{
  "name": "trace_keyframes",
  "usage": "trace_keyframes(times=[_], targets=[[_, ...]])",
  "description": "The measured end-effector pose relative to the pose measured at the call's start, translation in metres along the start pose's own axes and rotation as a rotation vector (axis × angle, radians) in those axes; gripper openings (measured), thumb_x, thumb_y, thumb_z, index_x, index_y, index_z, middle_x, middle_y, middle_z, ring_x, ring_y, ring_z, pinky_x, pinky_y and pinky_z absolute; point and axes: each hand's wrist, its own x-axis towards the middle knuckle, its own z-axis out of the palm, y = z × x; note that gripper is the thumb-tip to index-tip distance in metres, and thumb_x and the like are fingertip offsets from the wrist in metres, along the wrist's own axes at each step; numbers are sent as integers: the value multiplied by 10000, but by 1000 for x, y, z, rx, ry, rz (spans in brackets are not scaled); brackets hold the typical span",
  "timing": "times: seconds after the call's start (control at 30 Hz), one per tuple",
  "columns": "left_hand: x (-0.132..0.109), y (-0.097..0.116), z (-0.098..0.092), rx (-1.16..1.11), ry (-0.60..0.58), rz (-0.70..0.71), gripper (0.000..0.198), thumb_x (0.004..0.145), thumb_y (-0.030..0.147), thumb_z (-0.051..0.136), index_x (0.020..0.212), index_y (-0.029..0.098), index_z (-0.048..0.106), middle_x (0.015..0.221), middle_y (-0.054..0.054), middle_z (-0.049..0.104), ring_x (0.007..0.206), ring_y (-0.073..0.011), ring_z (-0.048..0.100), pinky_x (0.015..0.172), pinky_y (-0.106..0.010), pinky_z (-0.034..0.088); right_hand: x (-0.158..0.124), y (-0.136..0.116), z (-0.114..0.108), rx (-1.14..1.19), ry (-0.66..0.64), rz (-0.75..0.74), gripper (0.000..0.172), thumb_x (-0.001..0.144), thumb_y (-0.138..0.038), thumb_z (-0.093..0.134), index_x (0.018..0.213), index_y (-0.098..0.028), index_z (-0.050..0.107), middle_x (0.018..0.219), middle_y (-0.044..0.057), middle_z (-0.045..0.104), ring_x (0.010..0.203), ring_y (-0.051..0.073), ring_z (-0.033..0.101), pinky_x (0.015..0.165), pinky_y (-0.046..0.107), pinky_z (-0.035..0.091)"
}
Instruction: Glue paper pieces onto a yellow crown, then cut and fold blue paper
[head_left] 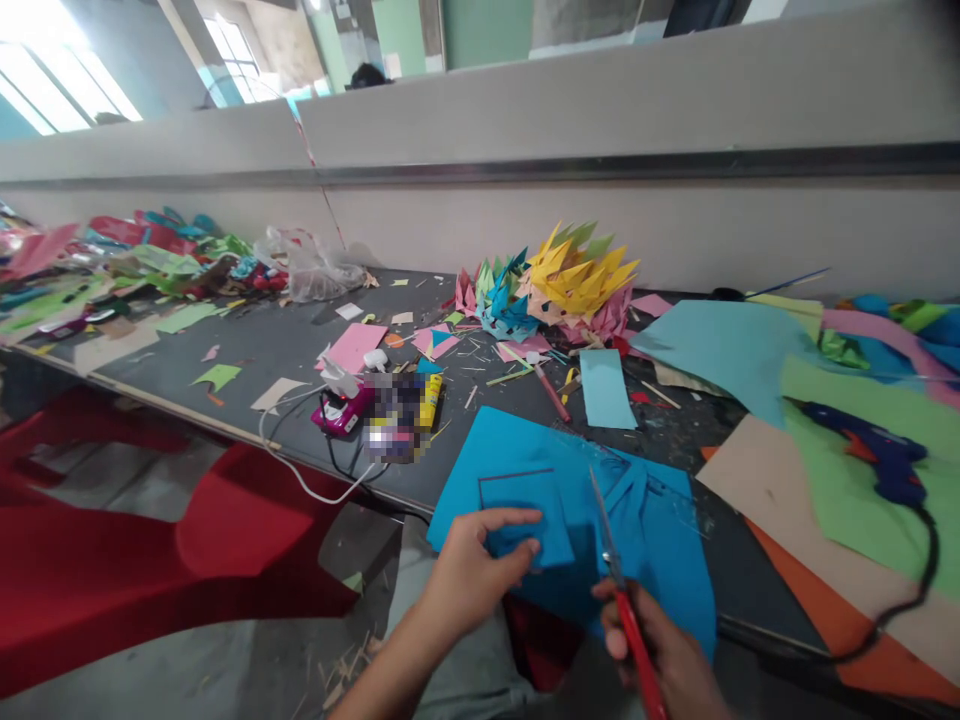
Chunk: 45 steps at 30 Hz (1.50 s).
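My left hand [471, 572] pinches a large blue paper sheet [660, 540] at its lower left, thumb on top, beside a pencilled square outline. My right hand [664, 655] grips red-handled scissors [619, 590], whose blades point up into the blue sheet along a cut line. The sheet hangs over the front edge of the dark worktable [285, 350].
A pile of folded paper spikes [559, 285], yellow, pink and blue, sits at the back. A blue glue gun [881, 455] with a black cord lies on green paper to the right. A glue stick [430, 400], a pink charger [343, 410] and scraps lie to the left. Red plastic chairs [150, 560] stand below.
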Motion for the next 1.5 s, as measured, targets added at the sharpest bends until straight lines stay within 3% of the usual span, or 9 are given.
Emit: trace_keyframes(times=[0.17,0.3,0.43,0.6,0.8,1.0,1.2,1.3,1.5], targets=[[39,-4,-1,-78,102,117,349,735,294,634,1045,137,669,773,-42,703,563,-136,632,479,-197,478,18,-44,-50,-726,331,-273,475,605,-546,629,982,-258,597,822,82,688,705,280,629,541,317,415],[61,-7,3,-100,196,168,348,740,286,639,1050,131,664,890,-66,712,607,-154,652,485,-207,491,50,-62,-61,-974,342,-405,388,717,-446,555,998,-181,592,977,125,662,887,293,615,680,352,451],[62,-11,2,-53,210,181,370,731,329,652,1051,145,665,869,-49,718,539,-138,626,488,-215,494,65,-61,-54,-935,234,-414,383,746,-361,540,1076,-170,568,1028,114,651,926,271,606,742,358,453],[60,-11,1,-21,224,179,391,712,365,666,1045,160,670,854,-29,717,501,-124,603,487,-212,473,62,-59,-48,-766,255,-382,386,738,-367,536,1078,-187,572,1073,102,631,938,261,598,763,370,453],[60,-6,0,-77,171,154,467,684,379,689,1069,117,658,650,-20,689,493,-135,593,486,-216,474,42,-48,-49,-184,148,-253,451,607,-441,686,963,-197,555,777,40,647,704,215,624,576,290,464],[36,11,10,-66,-49,127,380,668,359,684,987,152,694,892,-51,700,556,-129,623,477,-205,482,22,-51,-50,227,-35,-207,446,539,-517,719,792,-217,508,615,-33,559,495,136,547,466,253,438],[10,26,18,164,-498,121,267,705,288,650,932,168,722,720,-24,699,606,-132,603,529,-195,467,22,-89,-48,152,-40,-320,383,542,-433,745,725,-220,485,780,22,636,654,152,584,663,308,491],[5,29,17,204,-594,145,257,704,277,650,933,190,724,855,-31,714,691,-138,626,592,-193,483,23,-96,-51,63,-170,-346,310,608,-406,702,738,-212,499,764,29,646,697,170,595,671,315,488],[5,36,0,287,-822,55,273,719,247,638,981,242,714,666,-1,694,498,-101,575,412,-145,382,18,-86,-57,-36,-415,-211,289,627,-351,700,808,-197,535,850,30,644,680,160,589,621,299,481]])
